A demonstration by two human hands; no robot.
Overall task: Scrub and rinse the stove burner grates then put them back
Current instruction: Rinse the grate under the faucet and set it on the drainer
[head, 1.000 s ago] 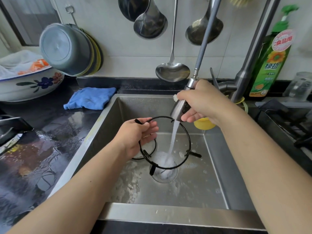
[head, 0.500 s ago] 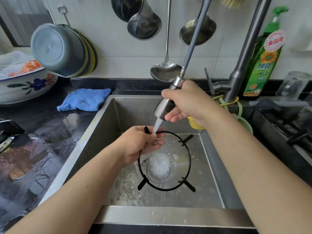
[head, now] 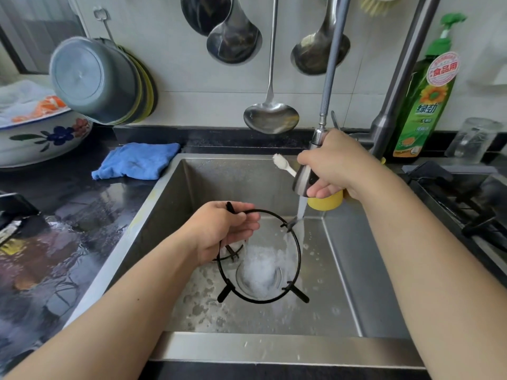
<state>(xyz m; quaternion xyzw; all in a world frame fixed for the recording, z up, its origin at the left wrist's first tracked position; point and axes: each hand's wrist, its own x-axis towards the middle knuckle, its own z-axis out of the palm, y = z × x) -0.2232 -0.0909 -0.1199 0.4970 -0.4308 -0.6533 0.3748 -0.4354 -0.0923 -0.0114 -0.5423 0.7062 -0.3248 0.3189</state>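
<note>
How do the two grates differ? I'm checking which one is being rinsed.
The large grate is held up by the left hand under the sprayer's stream; the small grate lies lower, mostly hidden behind that hand, outside the stream. Both are black wire rings over the sink.

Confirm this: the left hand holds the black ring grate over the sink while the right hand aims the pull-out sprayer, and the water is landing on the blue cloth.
One thing is wrong. The head view shows the water hitting a prong of the grate over the sink, not the blue cloth, which lies on the counter. The left hand holds the grate; the right hand aims the sprayer.
</note>
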